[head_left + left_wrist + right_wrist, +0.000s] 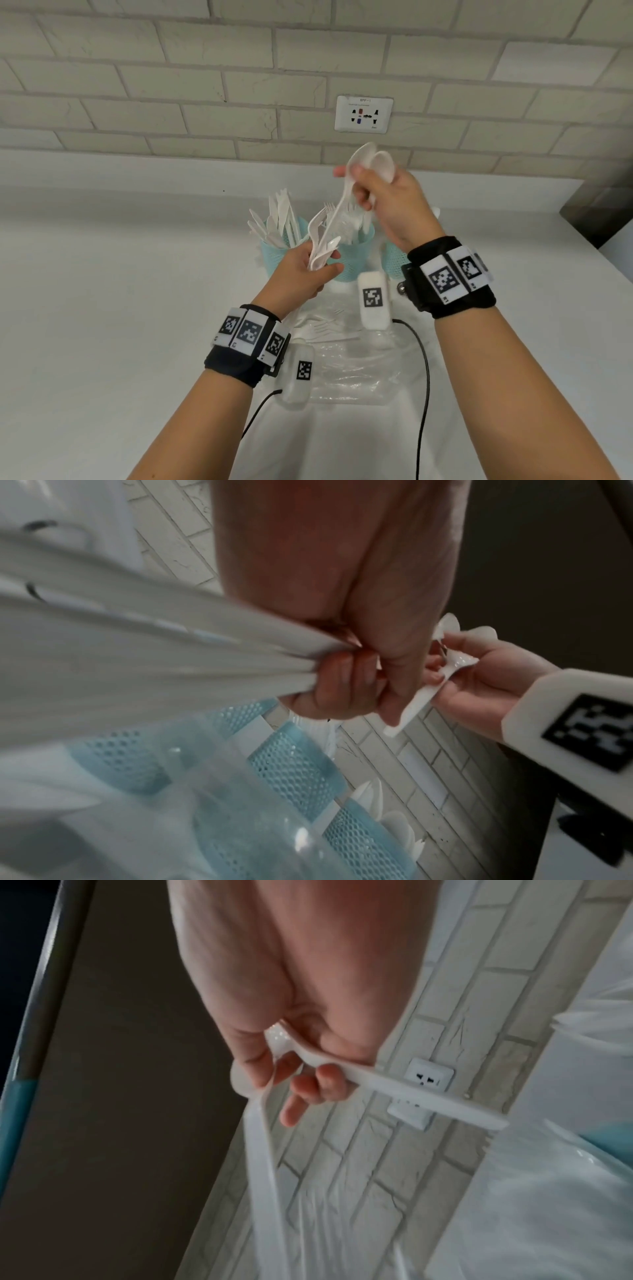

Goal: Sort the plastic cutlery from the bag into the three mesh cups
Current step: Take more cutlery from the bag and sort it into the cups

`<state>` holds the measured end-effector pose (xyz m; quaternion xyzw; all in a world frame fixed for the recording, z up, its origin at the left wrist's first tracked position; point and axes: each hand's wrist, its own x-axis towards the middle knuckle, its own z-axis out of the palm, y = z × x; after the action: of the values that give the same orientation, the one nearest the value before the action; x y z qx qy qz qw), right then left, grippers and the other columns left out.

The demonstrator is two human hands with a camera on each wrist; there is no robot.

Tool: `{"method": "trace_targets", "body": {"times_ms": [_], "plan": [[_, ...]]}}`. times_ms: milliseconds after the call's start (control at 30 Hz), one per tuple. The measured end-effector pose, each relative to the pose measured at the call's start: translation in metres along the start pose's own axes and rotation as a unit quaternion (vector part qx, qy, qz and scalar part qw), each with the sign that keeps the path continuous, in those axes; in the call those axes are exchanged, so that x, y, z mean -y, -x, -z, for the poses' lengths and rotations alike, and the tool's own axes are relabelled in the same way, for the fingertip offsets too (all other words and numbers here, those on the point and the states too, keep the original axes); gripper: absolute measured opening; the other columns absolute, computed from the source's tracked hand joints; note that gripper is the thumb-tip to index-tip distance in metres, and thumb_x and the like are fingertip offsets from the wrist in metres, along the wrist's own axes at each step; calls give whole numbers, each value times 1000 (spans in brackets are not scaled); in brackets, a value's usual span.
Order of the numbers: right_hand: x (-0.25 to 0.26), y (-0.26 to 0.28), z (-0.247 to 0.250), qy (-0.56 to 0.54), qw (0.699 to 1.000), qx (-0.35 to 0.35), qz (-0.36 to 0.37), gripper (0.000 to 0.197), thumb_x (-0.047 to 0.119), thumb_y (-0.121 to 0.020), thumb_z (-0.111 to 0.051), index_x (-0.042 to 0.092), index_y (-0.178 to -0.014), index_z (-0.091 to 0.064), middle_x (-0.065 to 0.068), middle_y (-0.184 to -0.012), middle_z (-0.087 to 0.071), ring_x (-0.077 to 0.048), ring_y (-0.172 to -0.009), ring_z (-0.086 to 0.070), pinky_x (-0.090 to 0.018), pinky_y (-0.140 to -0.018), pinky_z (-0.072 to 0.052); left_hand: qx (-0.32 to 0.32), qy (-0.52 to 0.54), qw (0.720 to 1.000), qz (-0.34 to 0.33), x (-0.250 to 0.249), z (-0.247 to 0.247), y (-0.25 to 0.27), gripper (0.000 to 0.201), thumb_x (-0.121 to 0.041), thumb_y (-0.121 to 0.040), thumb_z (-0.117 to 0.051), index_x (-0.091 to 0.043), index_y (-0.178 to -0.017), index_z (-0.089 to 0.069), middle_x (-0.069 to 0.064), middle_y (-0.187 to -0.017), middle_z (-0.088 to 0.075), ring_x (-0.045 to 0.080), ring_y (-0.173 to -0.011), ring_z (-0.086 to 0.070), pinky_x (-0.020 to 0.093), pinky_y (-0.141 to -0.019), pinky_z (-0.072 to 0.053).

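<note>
above mesh cups point(352, 255), hands point(394, 202) grip smooth white spoons point(368, 161).

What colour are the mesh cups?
Light blue-teal; the mesh cups show best in the head view, behind the hands.

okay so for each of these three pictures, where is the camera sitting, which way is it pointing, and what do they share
Head: worn on the head, looking down at the counter and mesh cups; both forearms and hands show.
Left wrist: looks along the left hand gripping cutlery, cups beyond.
Right wrist: looks along the right hand holding spoons, toward the wall.
Head and right wrist views share the wall socket.
</note>
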<state>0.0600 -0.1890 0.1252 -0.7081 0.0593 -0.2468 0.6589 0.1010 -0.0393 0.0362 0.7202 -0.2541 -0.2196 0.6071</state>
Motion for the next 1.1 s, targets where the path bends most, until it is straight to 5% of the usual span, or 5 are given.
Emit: {"method": "trace_targets", "body": {"times_ms": [267,433,600,767,1100], "plan": [[-4,-25,69,115,957,-244,105,13,16,-98,-37,27,-92,-41,6,-75,-57,-7,-70,-54,-22,-74,-43,-10,92,995,-37,-4,7,1,14,-23,-95,-55,-11,-88,-50,-2,-60,-42,8,-45,-36,19,-43,-31],[-51,-31,76,126,964,-231,46,10,7,-99,-34,13,-106,-37,-7,-81,-52,-16,-67,-57,-9,-62,-49,-3,93,994,-54,-7,5,0,18,-26,-95,-53,-10,-89,-48,-3,-59,-43,9,-45,-38,20,-44,-33],[-85,-32,79,181,957,-221,-47,30,-2,-88,-46,13,-113,-40,-12,-98,-57,-28,-87,-62,-42,-92,-51,-4,73,995,-64,-10,7,2,23,-31,-95,-50,-8,-92,-51,-9,-54,-45,17,-49,-49,28,-56,-44],[-84,-32,78,239,946,-219,-11,47,1,-82,-53,21,-124,-46,-1,-91,-52,-15,-79,-54,-26,-77,-47,-5,97,993,-60,-12,11,4,16,-25,-95,-54,-10,-89,-51,-4,-57,-42,11,-44,-37,22,-44,-32],[-71,-28,64,350,920,-171,51,37,9,-84,-59,11,-121,-58,-13,-122,-52,-18,-107,-54,-20,-92,-38,-10,137,990,-38,-11,11,4,10,-13,-90,-62,-7,-89,-55,-7,-51,-43,11,-42,-33,22,-42,-28]]}}
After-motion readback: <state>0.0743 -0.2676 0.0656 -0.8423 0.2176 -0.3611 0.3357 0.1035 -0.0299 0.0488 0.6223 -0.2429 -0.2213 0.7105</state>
